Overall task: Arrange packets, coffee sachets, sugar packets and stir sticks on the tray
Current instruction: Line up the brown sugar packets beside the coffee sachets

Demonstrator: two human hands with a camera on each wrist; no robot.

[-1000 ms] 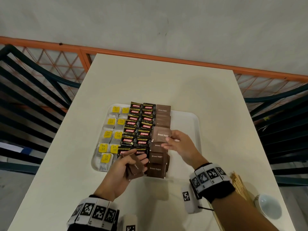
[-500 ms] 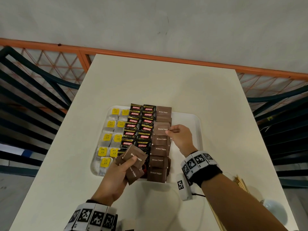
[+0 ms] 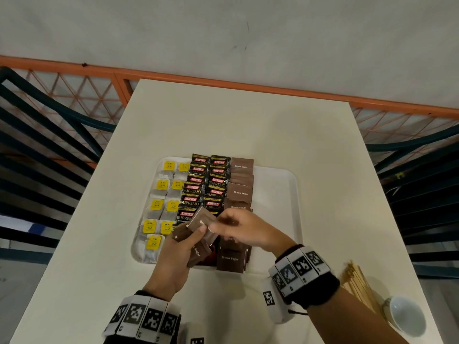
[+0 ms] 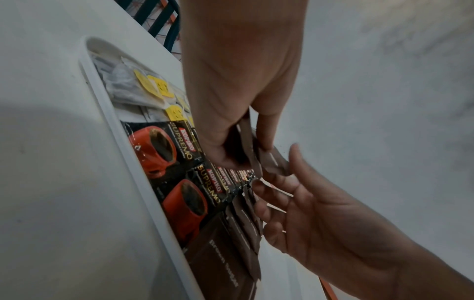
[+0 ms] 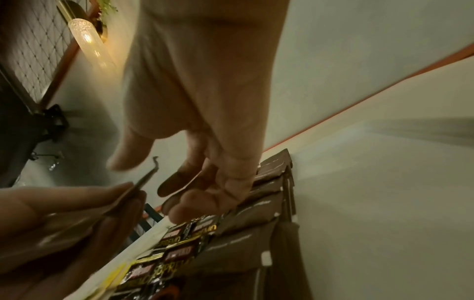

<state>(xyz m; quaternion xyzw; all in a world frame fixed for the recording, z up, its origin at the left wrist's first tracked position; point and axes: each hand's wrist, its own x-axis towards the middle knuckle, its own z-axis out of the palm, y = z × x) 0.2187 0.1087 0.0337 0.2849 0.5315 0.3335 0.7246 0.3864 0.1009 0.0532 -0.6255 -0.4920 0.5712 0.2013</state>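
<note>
A white tray (image 3: 296,194) holds tea bags with yellow tags (image 3: 164,202) on the left, black Kopiko coffee sachets (image 3: 203,187) in the middle and a column of brown sugar packets (image 3: 241,192) beside them. Over the tray's near edge my left hand (image 3: 198,234) grips a fan of brown sugar packets (image 3: 201,222). My right hand (image 3: 222,223) meets it from the right and pinches the top packet (image 4: 275,162) between thumb and fingers. Wooden stir sticks (image 3: 357,284) lie on the table at the near right, off the tray.
A white cup (image 3: 404,316) stands next to the stir sticks at the table's near right corner. The tray's right third (image 3: 273,189) is bare. Dark slatted chairs (image 3: 49,145) flank the table, and an orange railing (image 3: 223,83) runs behind it.
My right hand left a brown sugar packet in the column and came back toward me to the fan in my left hand. The left hand rose slightly.
</note>
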